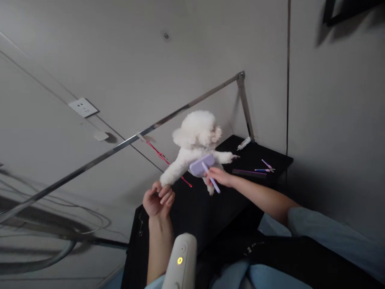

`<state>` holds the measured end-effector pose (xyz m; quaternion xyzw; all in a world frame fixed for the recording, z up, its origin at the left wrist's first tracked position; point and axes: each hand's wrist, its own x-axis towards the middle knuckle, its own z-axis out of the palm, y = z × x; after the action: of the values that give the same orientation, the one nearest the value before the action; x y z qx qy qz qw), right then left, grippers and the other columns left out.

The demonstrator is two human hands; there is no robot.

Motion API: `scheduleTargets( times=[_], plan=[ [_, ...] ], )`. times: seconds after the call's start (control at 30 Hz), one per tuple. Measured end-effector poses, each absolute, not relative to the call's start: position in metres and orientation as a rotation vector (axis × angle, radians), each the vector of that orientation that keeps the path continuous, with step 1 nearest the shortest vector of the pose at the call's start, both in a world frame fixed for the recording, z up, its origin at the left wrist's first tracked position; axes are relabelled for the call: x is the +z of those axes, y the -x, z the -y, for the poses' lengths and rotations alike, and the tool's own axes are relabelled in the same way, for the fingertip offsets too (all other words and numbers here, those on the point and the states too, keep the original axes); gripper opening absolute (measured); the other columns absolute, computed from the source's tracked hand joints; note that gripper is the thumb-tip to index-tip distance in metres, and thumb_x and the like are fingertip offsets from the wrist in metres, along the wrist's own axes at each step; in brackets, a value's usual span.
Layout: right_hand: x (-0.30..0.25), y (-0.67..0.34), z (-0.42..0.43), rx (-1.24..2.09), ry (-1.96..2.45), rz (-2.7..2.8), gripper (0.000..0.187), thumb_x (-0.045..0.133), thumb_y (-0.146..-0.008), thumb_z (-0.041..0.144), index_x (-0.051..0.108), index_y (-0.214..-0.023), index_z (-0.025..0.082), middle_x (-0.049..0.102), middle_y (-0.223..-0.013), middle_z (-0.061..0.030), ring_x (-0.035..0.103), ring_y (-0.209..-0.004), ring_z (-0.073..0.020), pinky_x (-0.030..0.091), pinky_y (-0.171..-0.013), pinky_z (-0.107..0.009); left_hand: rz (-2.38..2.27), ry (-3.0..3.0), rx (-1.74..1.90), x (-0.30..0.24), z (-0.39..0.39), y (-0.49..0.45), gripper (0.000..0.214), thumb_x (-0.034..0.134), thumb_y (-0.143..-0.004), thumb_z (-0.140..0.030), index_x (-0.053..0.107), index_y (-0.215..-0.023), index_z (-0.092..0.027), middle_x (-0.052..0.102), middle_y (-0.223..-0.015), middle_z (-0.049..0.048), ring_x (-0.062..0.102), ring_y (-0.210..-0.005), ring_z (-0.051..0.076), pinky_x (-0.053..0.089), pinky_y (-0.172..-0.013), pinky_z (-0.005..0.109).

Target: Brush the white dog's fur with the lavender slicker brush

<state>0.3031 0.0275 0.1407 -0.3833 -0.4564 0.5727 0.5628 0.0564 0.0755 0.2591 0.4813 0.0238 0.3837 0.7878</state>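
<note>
A fluffy white dog (pixel 197 134) is up on the black table (pixel 198 212), its head turned to the right. My left hand (pixel 159 198) is closed around the end of one front leg, which is stretched out toward the lower left. In my right hand (pixel 217 176) is the handle of a lilac slicker brush (pixel 202 164). The brush head is in front of the dog's chest, its back facing me; whether the bristles touch the coat cannot be seen. The other front leg reaches out to the right.
A metal grooming arm (pixel 180 110) slants over the table, with a red cord (pixel 158 151) hanging from it. On the table's right lie a white tube (pixel 244 143), a purple comb (pixel 249 173) and small scissors-like tools (pixel 266 167). A white device (pixel 182 261) stands in the foreground.
</note>
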Motion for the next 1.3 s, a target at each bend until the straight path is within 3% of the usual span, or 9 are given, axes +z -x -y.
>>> scheduleTargets(
  times=[0.1, 0.2, 0.33, 0.43, 0.53, 0.67, 0.9, 1.13, 1.3],
  plan=[
    [0.156, -0.295, -0.036, 1.105, 1.039, 1.025, 0.018, 0.049, -0.101, 0.029, 0.048, -0.085, 0.021, 0.057, -0.058, 0.0061, 0.056, -0.054, -0.0103, 0.044, -0.055, -0.020, -0.020, -1.096, 0.782, 0.263, -0.066, -0.062, 0.014, 0.063, -0.084, -0.024, 0.057, -0.073, -0.018, 0.023, -0.058, -0.0096, 0.011, -0.039, 0.003, 0.042, -0.041, 0.016],
    [0.154, -0.275, -0.023, 1.166, 1.162, 1.195, 0.022, 0.043, -0.102, 0.031, 0.048, -0.082, 0.022, 0.052, -0.054, 0.0071, 0.050, -0.047, -0.0109, 0.039, -0.050, -0.022, -0.036, -1.078, 0.771, 0.256, -0.056, -0.051, 0.013, 0.058, -0.090, -0.024, 0.059, -0.077, -0.019, 0.019, -0.057, -0.0103, 0.008, -0.038, 0.003, 0.041, -0.040, 0.015],
    [0.187, -0.299, -0.005, 0.781, 1.190, 1.658, 0.021, 0.056, -0.096, 0.035, 0.059, -0.080, 0.021, 0.062, -0.068, 0.0003, 0.056, -0.061, -0.0133, 0.038, -0.058, -0.025, -0.078, -1.033, 0.830, 0.240, -0.042, -0.032, 0.016, 0.060, -0.089, -0.024, 0.057, -0.075, -0.018, 0.017, -0.056, -0.0104, 0.006, -0.039, 0.003, 0.040, -0.040, 0.014],
    [0.222, -0.335, -0.002, 0.511, 1.456, 1.766, 0.028, 0.066, -0.088, 0.037, 0.060, -0.066, 0.021, 0.062, -0.062, -0.0030, 0.056, -0.062, -0.0173, 0.037, -0.062, -0.028, -0.113, -1.023, 0.852, 0.230, -0.033, -0.023, 0.019, 0.062, -0.089, -0.025, 0.054, -0.072, -0.018, 0.016, -0.055, -0.0105, 0.005, -0.038, 0.003, 0.037, -0.038, 0.013],
    [0.238, -0.335, 0.001, 0.380, 1.383, 1.864, 0.032, 0.068, -0.086, 0.038, 0.062, -0.060, 0.021, 0.058, -0.056, -0.0039, 0.055, -0.059, -0.0179, 0.037, -0.062, -0.030, -0.111, -1.056, 0.845, 0.223, -0.024, -0.017, 0.025, 0.062, -0.090, -0.028, 0.050, -0.070, -0.019, 0.015, -0.052, -0.0111, 0.006, -0.035, 0.002, 0.035, -0.036, 0.013],
    [0.246, -0.312, 0.007, 0.450, 1.408, 2.011, 0.029, 0.067, -0.086, 0.036, 0.065, -0.061, 0.022, 0.061, -0.058, -0.0030, 0.052, -0.054, -0.0163, 0.037, -0.061, -0.030, -0.101, -1.097, 0.886, 0.217, -0.013, -0.004, 0.028, 0.063, -0.089, -0.030, 0.047, -0.070, -0.019, 0.014, -0.051, -0.0112, 0.007, -0.034, 0.002, 0.032, -0.036, 0.013],
    [0.213, -0.305, 0.030, 0.453, 1.395, 1.827, 0.020, 0.066, -0.089, 0.039, 0.071, -0.078, 0.023, 0.068, -0.072, -0.0045, 0.062, -0.070, -0.0208, 0.042, -0.068, -0.030, 0.004, -1.037, 0.935, 0.212, -0.012, 0.021, 0.019, 0.062, -0.090, -0.026, 0.053, -0.074, -0.019, 0.016, -0.053, -0.0109, 0.006, -0.034, 0.003, 0.021, -0.037, 0.016],
    [0.120, -0.294, 0.016, 0.856, 1.333, 1.173, 0.026, 0.067, -0.086, 0.043, 0.059, -0.073, 0.022, 0.059, -0.065, -0.0018, 0.057, -0.061, -0.0169, 0.047, -0.056, -0.029, -0.048, -0.953, 0.968, 0.198, -0.017, 0.021, 0.020, 0.064, -0.086, -0.025, 0.052, -0.072, -0.018, 0.018, -0.055, -0.0101, 0.007, -0.038, 0.004, 0.027, -0.038, 0.016],
    [0.131, -0.276, -0.033, 0.990, 1.057, 0.959, 0.024, 0.071, -0.084, 0.044, 0.063, -0.086, 0.021, 0.067, -0.084, -0.0045, 0.061, -0.068, -0.0145, 0.054, -0.060, -0.026, -0.136, -0.896, 0.972, 0.178, -0.020, 0.013, 0.025, 0.065, -0.084, -0.026, 0.048, -0.067, -0.019, 0.017, -0.056, -0.0097, 0.006, -0.040, 0.004, 0.034, -0.040, 0.015]
  ],
)
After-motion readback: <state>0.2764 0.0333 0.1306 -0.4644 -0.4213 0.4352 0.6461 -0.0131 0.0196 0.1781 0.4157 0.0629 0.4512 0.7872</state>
